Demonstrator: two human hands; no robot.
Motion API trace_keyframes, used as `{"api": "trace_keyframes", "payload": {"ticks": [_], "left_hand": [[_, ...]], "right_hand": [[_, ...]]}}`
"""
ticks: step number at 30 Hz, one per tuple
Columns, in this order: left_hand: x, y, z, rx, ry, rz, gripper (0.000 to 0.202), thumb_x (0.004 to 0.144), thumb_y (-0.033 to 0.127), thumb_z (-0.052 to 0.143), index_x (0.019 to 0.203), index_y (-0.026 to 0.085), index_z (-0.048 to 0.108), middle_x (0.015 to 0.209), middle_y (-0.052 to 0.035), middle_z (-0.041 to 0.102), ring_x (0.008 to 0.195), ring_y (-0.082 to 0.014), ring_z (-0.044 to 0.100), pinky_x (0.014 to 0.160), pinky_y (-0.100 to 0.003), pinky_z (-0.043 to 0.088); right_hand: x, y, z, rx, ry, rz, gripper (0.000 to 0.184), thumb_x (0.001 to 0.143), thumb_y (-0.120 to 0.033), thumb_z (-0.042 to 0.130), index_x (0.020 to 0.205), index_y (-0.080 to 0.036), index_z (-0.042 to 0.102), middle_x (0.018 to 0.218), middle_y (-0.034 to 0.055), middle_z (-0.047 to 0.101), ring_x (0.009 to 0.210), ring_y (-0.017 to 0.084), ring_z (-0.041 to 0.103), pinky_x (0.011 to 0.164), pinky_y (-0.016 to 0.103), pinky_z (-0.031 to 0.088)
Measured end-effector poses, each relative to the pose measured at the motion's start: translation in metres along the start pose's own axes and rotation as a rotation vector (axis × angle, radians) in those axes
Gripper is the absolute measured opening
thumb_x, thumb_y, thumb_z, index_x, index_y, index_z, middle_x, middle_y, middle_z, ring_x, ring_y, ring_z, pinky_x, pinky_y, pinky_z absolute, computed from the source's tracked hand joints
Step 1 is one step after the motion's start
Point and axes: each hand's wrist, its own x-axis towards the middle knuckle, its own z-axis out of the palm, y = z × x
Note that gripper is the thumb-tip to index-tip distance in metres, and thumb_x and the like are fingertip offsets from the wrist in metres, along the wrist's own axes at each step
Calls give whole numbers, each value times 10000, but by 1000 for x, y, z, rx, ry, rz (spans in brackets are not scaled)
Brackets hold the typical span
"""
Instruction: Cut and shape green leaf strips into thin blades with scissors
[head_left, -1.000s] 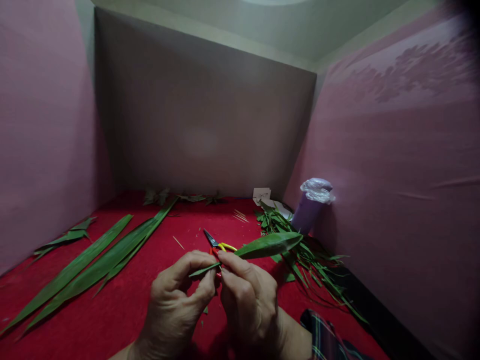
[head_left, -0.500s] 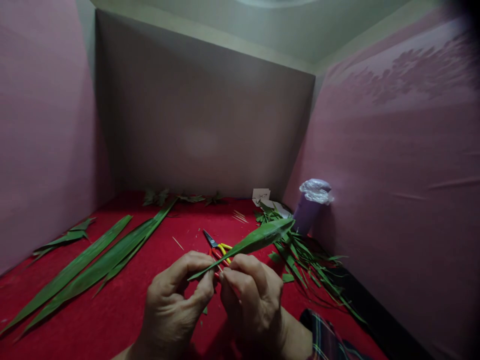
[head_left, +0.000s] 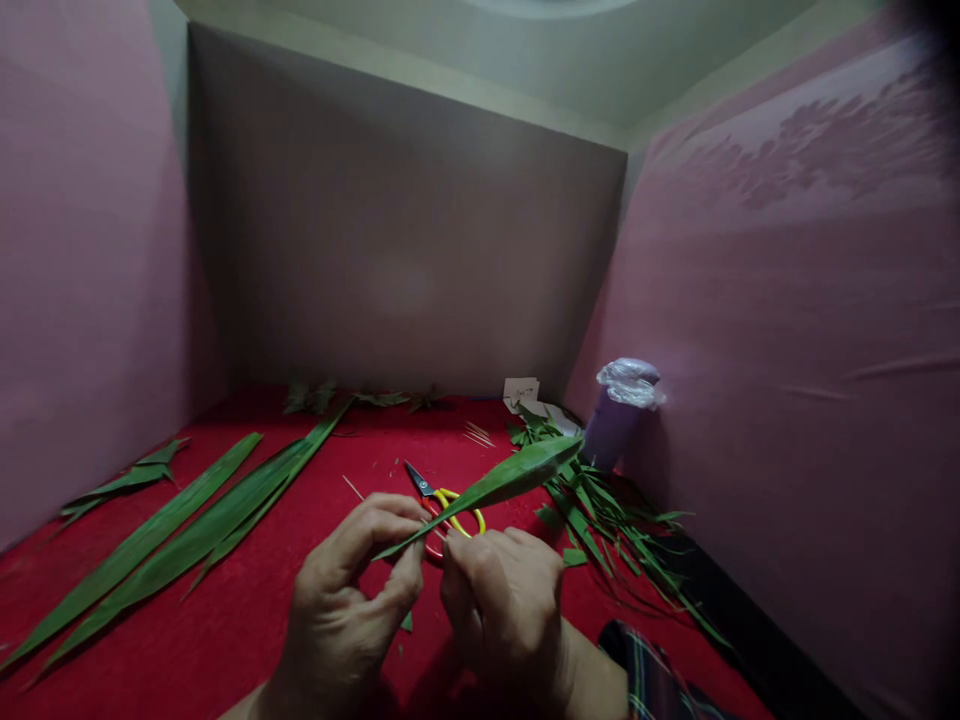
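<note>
Hands number two, both bare and both the person's own, meeting low in the middle of the view above a red desk (head_left: 247,610). One folded green leaf (head_left: 501,482) is held between them: the left hand (head_left: 346,598) pinches its narrow tip between thumb and curled forefinger, while the right hand (head_left: 501,600) is closed on the leaf just beside that pinch, fingers bent inward and knuckles up. From the hands the leaf slants up and to the right, its broad end in the air over the desk. One pair of scissors (head_left: 442,500), with yellow and red handles and dark blades, lies on the desk just beyond the fingertips, partly hidden by the leaf. About three long green leaves (head_left: 187,530) lie side by side on the left of the desk, with one smaller clump of leaves (head_left: 127,478) beyond them near the pink wall. One heap of cut leaf strips (head_left: 600,515) lies on the right, and one purple cup (head_left: 619,418) covered with crumpled clear plastic stands behind it. One small white card (head_left: 523,390) leans at the back wall; its writing is too small to read. A few thin sticks (head_left: 478,433) lie near it. One plaid sleeve (head_left: 652,680) shows at the bottom right.
</note>
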Motion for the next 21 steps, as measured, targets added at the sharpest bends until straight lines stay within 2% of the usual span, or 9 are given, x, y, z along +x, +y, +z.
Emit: {"api": "trace_keyframes", "payload": {"ticks": [3,9,13,21], "left_hand": [[0,1,0,-31,-5,-30,120,744,89,578,749,203,614,892,-37,632,845,-163,623,694,-245,530],[-2,1,-1,-108,-32,-130,62,746,133,598,760,187,624,881,-50,655,739,-157,643,640,-244,539],[-3,-1,0,-124,1,-194,77,732,155,622,800,189,635,816,-31,667,639,-135,637,610,-237,539],[-1,-1,0,-121,-3,-148,77,725,150,625,774,195,662,817,-32,659,678,-145,635,621,-232,533]], "right_hand": [[-1,1,1,-9,-19,-10,110,819,-94,459,895,-125,533,496,-31,514,414,110,445,434,259,273],[-7,3,2,-1,-60,-23,153,825,-100,439,947,-116,529,548,-11,571,449,120,521,445,268,305],[-7,3,2,2,-69,-27,154,818,-100,448,947,-110,531,548,-10,573,440,124,520,440,273,299],[-5,1,3,23,-67,-7,138,818,-102,438,919,-126,529,527,-21,569,423,121,510,445,272,284]]}}
